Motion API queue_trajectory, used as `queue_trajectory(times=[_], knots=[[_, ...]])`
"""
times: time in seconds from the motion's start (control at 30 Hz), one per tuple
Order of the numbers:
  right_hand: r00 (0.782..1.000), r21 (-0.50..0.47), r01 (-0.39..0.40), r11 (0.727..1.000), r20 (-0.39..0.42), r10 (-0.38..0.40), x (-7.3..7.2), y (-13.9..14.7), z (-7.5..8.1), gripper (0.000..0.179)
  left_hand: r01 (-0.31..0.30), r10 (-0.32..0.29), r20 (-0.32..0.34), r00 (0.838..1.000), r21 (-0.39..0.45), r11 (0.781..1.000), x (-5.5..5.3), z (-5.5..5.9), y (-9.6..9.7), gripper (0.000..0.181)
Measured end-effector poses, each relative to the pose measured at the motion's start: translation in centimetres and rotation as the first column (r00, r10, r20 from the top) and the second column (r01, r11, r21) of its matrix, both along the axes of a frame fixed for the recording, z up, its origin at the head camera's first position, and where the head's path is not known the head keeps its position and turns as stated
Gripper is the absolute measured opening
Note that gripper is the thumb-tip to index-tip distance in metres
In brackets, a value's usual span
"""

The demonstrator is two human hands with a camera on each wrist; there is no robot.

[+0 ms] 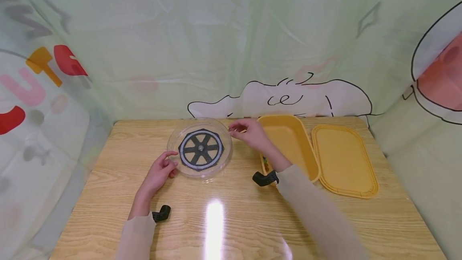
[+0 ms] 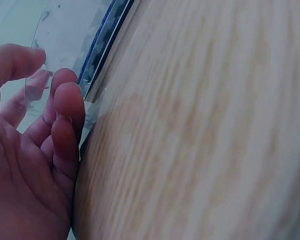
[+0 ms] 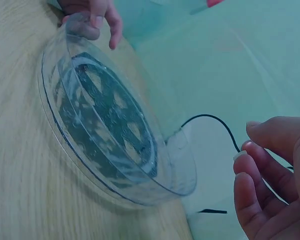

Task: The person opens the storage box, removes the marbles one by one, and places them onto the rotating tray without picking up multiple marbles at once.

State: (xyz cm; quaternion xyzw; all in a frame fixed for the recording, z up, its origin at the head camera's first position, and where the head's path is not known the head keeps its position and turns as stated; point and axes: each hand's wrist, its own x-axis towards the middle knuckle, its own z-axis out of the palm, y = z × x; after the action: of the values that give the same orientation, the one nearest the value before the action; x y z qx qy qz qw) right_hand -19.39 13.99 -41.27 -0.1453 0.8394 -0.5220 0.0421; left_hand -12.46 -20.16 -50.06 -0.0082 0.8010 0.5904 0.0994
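A clear round plastic dish (image 1: 226, 156) with a raised wall sits on the table. In it lies a black six-spoked wheel shape (image 1: 201, 147) with a pale ring and a small hub. My left hand (image 1: 160, 170) is at the dish's left edge, its fingers loosely bent; in the left wrist view the fingers (image 2: 67, 105) lie close against the clear wall, and whether they press on it I cannot tell. Off the dish's upper right side hangs my right hand (image 1: 249, 131), thumb and fingers (image 3: 247, 195) loosely curled, with nothing visible between them.
A deep yellow box (image 1: 306, 147) stands right of the dish, under my right forearm. Small coloured pieces (image 1: 266, 164) show along its left side. Beside it a yellow lid (image 1: 344, 161) lies flat. A printed cloth (image 1: 216, 51) hangs behind the wooden table (image 1: 245, 220).
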Motion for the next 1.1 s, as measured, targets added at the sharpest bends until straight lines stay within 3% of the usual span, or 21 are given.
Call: queue_trajectory(times=[0.47, 1.1], knots=[[0.99, 0.042, -0.137, 0.99, 0.039, 0.136, 0.6, -3.2, -2.0, 0.02, 0.004, -0.004, -0.013, 1.0, -0.003, 1.0, 0.0, 0.0, -0.1, 0.034], [0.992, 0.033, -0.107, 0.994, 0.076, 0.105, 0.5, -2.9, -2.2, 0.022, 0.003, -0.003, -0.004, 1.0, -0.014, 1.0, 0.0, 0.0, -0.1, 0.034]])
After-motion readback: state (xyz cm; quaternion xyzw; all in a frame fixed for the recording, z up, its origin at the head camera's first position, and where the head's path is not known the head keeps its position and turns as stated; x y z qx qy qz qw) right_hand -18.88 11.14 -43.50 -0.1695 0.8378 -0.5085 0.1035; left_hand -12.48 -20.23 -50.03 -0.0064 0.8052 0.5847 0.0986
